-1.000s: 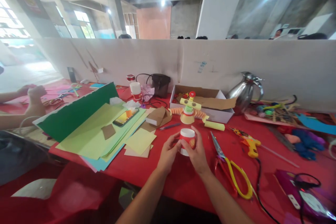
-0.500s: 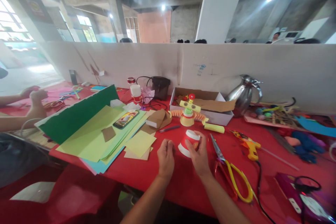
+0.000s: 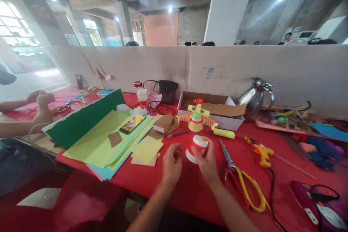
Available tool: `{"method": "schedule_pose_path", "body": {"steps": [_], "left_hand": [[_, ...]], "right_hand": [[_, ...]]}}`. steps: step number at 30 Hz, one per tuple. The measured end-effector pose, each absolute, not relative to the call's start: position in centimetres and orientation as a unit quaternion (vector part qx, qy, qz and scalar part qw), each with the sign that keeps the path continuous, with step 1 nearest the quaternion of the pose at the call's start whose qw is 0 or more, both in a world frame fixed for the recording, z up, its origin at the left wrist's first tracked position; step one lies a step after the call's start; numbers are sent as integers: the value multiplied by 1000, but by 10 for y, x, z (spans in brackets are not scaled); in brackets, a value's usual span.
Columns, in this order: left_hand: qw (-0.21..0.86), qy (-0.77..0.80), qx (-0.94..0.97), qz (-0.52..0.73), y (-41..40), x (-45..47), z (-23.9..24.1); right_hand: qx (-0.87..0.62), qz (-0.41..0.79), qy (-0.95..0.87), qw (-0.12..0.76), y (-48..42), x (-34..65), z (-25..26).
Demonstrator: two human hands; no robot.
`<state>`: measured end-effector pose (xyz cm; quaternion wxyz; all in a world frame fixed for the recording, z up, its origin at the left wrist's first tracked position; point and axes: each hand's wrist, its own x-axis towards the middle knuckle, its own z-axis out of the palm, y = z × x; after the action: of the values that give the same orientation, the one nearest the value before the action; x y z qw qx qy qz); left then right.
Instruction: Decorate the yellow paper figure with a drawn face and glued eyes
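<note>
My right hand is wrapped round a red and white paper cup, which is tilted with its white bottom facing up and away. My left hand is just left of the cup, fingers curled with thumb and forefinger pinched on a small red bit that I cannot make out. Behind the cup stands a paper-cup figure with a yellow head, green collar and orange concertina arms. Yellow-handled scissors lie to the right of my right hand.
Green, yellow and blue paper sheets with a phone lie at left. A cardboard box, metal jug, glue gun, black bag and craft scraps sit behind. Another person's hands rest at far left.
My left hand let go of the cup and drew back a little to the left, pinching something small. My right hand tilted the cup over.
</note>
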<state>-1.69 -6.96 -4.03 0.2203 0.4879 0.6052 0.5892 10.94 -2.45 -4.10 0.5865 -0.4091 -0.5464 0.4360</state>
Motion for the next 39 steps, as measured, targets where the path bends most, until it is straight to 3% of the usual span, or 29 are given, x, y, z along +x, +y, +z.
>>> {"method": "schedule_pose_path", "body": {"steps": [10,26,29,33,39], "left_hand": [[133,581,531,603,-66,-10,-48],[149,582,541,589,-69,-13,-48],[188,555,569,577,-68,-10,-45],[323,502,586,548,-61,0,-39],[399,486,544,556,-44,3,-35]], "right_hand": [[-435,397,-571,571,-24,109,-43],[-426,409,-573,568,-26,108,-40],[-413,423,-562,578,-26,109,-39],[-416,449,-524,592,-22,113,-39],[-470,399,-503,606,-11,120,-41]]}}
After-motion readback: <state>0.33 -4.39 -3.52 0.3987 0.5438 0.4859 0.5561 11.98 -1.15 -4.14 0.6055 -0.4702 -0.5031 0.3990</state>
